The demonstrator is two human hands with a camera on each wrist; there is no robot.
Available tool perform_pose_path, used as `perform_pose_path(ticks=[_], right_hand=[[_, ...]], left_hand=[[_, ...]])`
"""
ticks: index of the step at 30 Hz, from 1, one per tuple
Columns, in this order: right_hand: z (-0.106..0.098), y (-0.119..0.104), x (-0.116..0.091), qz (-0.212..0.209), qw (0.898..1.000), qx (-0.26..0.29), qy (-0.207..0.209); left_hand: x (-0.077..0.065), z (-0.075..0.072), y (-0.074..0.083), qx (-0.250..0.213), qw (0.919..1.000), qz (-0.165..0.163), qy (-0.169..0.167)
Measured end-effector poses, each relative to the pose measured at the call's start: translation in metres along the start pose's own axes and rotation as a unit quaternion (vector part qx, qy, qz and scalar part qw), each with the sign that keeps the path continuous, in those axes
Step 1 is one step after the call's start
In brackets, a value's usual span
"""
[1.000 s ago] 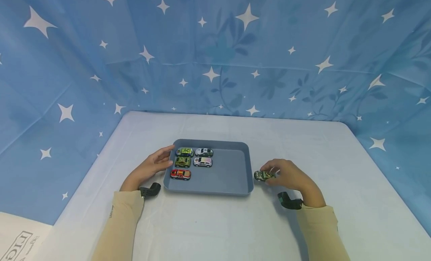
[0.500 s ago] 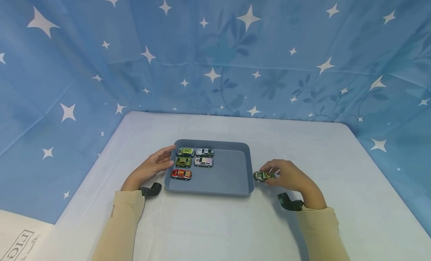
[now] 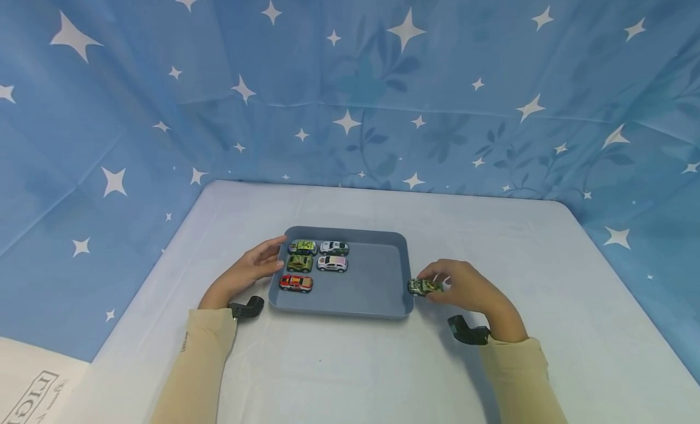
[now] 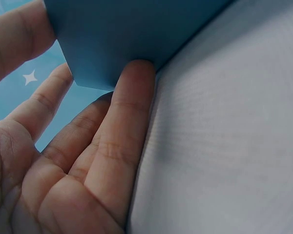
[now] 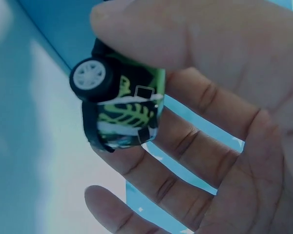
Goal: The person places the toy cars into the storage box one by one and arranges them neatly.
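In the head view, a grey-blue tray (image 3: 363,318) lies on the table with toy cars inside its left part. My left hand (image 3: 248,272) touches the tray's left wall; its fingers rest against the outside in the left wrist view. My right hand (image 3: 462,284) is at the tray's right wall and pinches a green-and-black patterned toy car (image 3: 421,287) between thumb and fingers. The right wrist view gives a close look at this car's white-spoked wheel and patterned end. Its near end overlaps the tray's right rim in the head view; whether they touch, I cannot tell.
Inside the tray are a yellow-green car (image 3: 303,248), a white-and-green car (image 3: 334,248), a green car (image 3: 299,264), a white car (image 3: 332,263) and a red car (image 3: 296,283). A blue starry curtain (image 3: 306,150) hangs behind the white table (image 3: 328,375).
My right hand has moved slightly left with the patterned car, bringing it over the tray's right rim. My left hand stays at the left wall. The view has shifted a little.
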State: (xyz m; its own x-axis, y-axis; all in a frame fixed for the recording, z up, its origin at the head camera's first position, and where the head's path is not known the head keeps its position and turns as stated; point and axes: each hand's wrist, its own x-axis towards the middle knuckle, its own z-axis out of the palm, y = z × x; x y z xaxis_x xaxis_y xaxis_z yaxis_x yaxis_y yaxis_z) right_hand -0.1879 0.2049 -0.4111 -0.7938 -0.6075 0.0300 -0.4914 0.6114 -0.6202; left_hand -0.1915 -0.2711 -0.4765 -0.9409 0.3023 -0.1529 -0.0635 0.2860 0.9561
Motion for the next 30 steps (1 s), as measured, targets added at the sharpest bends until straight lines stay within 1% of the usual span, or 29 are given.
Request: perform_pose_path(ticks=[11, 17, 20, 30], right_hand=[[0.004, -0.006, 0.008, -0.014, 1.000, -0.001, 0.009], [0.007, -0.012, 0.012, -0.007, 1.000, 0.001, 0.004], [0.009, -0.015, 0.013, -0.006, 1.000, -0.001, 0.003], [0.015, -0.022, 0.018, -0.021, 1.000, 0.005, -0.002]], left_hand=[[0.000, 0.000, 0.000, 0.010, 0.9999, 0.002, 0.000], [0.000, 0.001, -0.001, -0.001, 1.0000, 0.003, 0.000], [0.000, 0.001, -0.002, 0.004, 1.0000, 0.008, -0.001], [0.000, 0.001, 0.000, 0.004, 0.9999, 0.012, -0.005]])
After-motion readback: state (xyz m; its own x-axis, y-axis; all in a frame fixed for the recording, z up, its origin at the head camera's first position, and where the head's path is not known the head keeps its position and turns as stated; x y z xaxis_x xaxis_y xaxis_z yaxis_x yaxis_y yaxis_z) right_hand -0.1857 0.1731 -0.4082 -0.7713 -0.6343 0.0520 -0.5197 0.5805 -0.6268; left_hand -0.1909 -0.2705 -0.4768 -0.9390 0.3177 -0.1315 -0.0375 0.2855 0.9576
